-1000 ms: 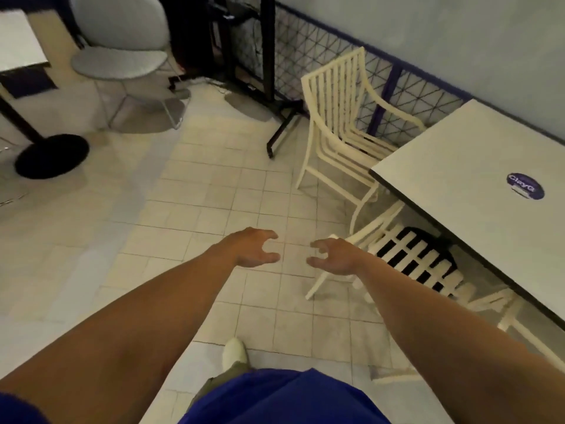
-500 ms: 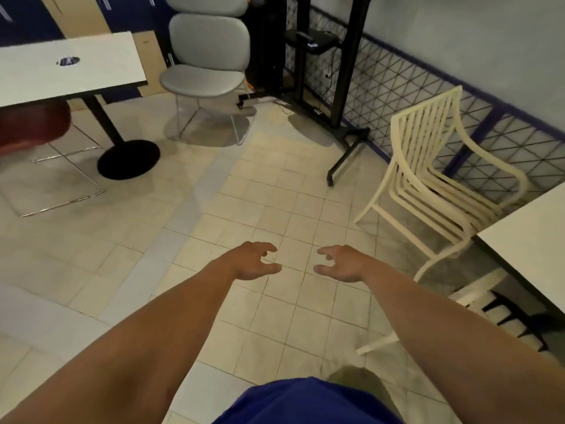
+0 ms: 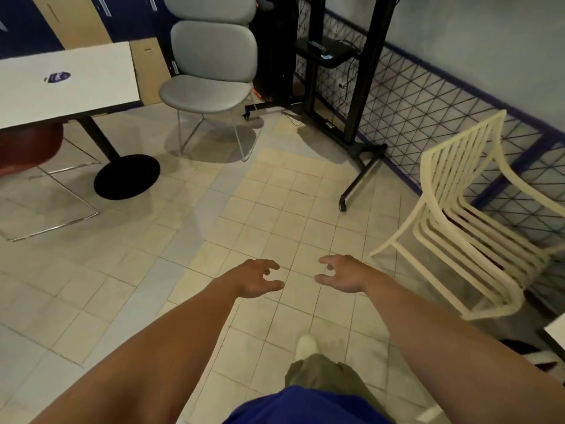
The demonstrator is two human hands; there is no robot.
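Swing leftward since a second ago: cream slatted chair (image 3: pixel 477 249) now off to the right of right hand (image 3: pixel 342 273), left hand (image 3: pixel 253 278) alongside, both half-curled and empty, nothing grasped yet, probably heading elsewhere.

I read this as a café/break rm: white square pedestal table (image 3: pixel 91 87) w/ logo sticker (image 3: pixel 57 77), grey padded shell chair (image 3: pixel 211 87), cream slatted plastic armchair (image 3: pixel 452 209), beige tiled floor (image 3: pixel 275 209).

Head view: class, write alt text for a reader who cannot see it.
A person's left hand and right hand reach forward, empty, fingers loosely curled, above a tiled floor. A cream slatted chair stands to the right, a grey chair and white table ahead.
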